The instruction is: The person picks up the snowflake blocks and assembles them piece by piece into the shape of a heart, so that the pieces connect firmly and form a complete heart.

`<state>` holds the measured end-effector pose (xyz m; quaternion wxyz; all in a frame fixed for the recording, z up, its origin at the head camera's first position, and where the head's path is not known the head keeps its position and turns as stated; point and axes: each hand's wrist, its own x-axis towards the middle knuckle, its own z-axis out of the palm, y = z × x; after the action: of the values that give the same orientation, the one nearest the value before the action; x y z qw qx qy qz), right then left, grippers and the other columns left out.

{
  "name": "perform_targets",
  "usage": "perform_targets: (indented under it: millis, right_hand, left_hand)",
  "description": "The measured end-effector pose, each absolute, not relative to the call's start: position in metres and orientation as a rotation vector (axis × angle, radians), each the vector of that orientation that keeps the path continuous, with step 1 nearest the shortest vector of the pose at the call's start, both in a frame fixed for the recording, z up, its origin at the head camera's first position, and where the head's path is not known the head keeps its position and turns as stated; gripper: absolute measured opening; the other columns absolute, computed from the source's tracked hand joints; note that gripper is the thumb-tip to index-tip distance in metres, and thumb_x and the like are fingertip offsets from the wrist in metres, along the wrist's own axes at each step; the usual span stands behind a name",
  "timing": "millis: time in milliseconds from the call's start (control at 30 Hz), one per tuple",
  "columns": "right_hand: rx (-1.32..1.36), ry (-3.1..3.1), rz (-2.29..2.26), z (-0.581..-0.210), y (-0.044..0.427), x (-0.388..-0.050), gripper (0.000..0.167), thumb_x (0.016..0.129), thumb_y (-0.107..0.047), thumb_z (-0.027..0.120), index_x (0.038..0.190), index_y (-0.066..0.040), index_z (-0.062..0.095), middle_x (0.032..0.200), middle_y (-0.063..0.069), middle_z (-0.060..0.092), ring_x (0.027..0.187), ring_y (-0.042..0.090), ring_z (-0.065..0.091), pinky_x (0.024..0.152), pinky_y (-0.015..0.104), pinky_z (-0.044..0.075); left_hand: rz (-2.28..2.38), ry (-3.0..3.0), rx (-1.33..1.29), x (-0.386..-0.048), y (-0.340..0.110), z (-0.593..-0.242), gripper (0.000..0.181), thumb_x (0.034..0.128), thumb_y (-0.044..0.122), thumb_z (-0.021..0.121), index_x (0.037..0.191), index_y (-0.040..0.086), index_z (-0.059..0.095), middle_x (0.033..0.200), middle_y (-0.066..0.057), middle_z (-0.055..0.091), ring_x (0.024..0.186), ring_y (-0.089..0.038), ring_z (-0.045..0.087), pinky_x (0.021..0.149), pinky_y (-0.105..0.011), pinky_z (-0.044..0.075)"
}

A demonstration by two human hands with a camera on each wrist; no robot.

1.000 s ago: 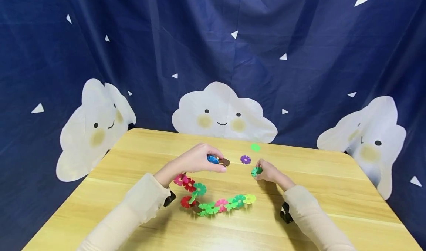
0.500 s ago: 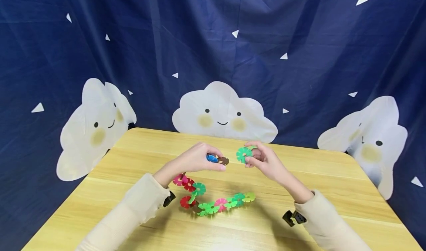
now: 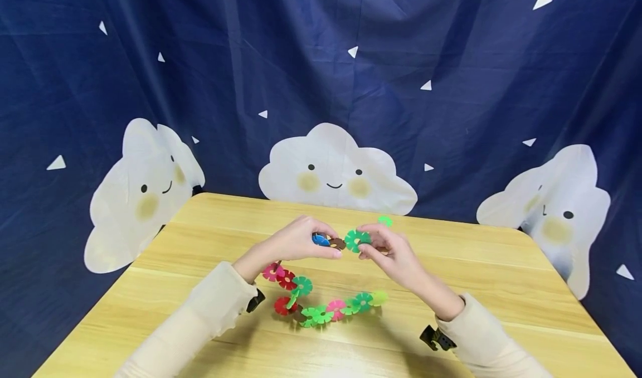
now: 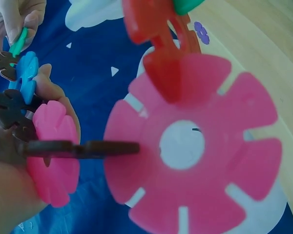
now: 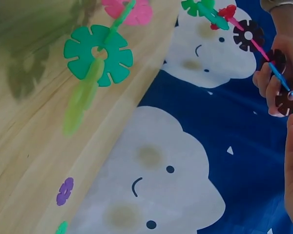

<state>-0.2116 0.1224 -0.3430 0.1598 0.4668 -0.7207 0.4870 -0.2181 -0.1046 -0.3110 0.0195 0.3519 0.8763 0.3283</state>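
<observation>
My left hand [image 3: 301, 240] pinches a chain of slotted flower-shaped plastic discs near its end, around a blue disc [image 3: 320, 240]. Past its fingertips sticks out a brown disc [image 3: 338, 244], the chain's end piece. My right hand [image 3: 398, 258] pinches a green disc [image 3: 353, 240] between thumb and fingers. Its edge meets the brown disc's edge; whether their slots interlock I cannot tell. From the left hand the chain hangs down and curves right, through a pink disc [image 4: 217, 153], red and green ones, to a yellow-green disc [image 5: 82, 105].
On the wooden table [image 3: 225, 211], a light green disc [image 3: 385, 221] lies beyond the right hand. A purple disc [image 5: 65, 191] lies near it, hidden in the head view. Behind the table hangs a dark blue curtain [image 3: 311, 49] with cloud faces.
My right hand has lifted the green disc off the table and carried it left to the brown disc. The left hand stays in place; the hanging chain shifts slightly.
</observation>
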Motion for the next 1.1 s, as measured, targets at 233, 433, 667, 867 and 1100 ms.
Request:
perform_targets:
  millis: [233, 433, 667, 867, 1100]
  right_hand:
    - [1.334, -1.989, 1.336, -0.343, 0.122, -0.209, 0.036, 0.073, 0.021, 0.061, 0.106, 0.008, 0.054, 0.062, 0.010, 0.060, 0.056, 0.021, 0.064, 0.051, 0.018, 0.049]
    - [1.330, -1.958, 1.304, -0.344, 0.120, -0.206, 0.034, 0.073, 0.019, 0.062, 0.104, 0.008, 0.054, 0.065, 0.012, 0.062, 0.056, 0.019, 0.064, 0.047, 0.017, 0.047]
    - [1.314, -1.934, 1.270, -0.348, 0.117, -0.206, 0.032, 0.072, 0.019, 0.062, 0.102, 0.009, 0.055, 0.065, 0.015, 0.064, 0.054, 0.017, 0.064, 0.051, 0.017, 0.049]
    - [1.281, -1.939, 1.307, -0.354, 0.112, -0.205, 0.034, 0.071, 0.023, 0.060, 0.103, 0.011, 0.054, 0.068, 0.017, 0.065, 0.055, 0.019, 0.064, 0.054, 0.019, 0.051]
    - [1.265, -1.955, 1.313, -0.359, 0.109, -0.210, 0.035, 0.072, 0.024, 0.060, 0.104, 0.012, 0.055, 0.067, 0.017, 0.064, 0.055, 0.020, 0.063, 0.056, 0.020, 0.051]
  left_hand:
    - [1.044, 2.692, 1.100, -0.216, -0.103, -0.309, 0.030, 0.0791, 0.034, 0.069, 0.098, 0.011, 0.070, 0.092, 0.002, 0.068, 0.071, -0.005, 0.055, 0.062, -0.021, 0.046]
    - [1.001, 2.733, 1.109, -0.217, -0.101, -0.309, 0.030, 0.0790, 0.035, 0.069, 0.098, 0.011, 0.070, 0.092, 0.002, 0.068, 0.070, -0.004, 0.055, 0.062, -0.021, 0.046]
    - [0.870, 2.822, 1.214, -0.213, -0.096, -0.310, 0.031, 0.0815, 0.037, 0.066, 0.098, 0.010, 0.070, 0.087, 0.003, 0.068, 0.068, -0.005, 0.054, 0.061, -0.019, 0.043]
    - [0.849, 2.853, 1.269, -0.211, -0.095, -0.315, 0.020, 0.0840, 0.032, 0.065, 0.087, 0.012, 0.067, 0.063, 0.010, 0.052, 0.054, -0.003, 0.040, 0.051, -0.017, 0.031]
    - [0.946, 2.769, 1.227, -0.215, -0.094, -0.319, 0.016, 0.0861, 0.029, 0.063, 0.080, 0.014, 0.062, 0.055, 0.009, 0.034, 0.049, -0.004, 0.030, 0.050, -0.018, 0.024]
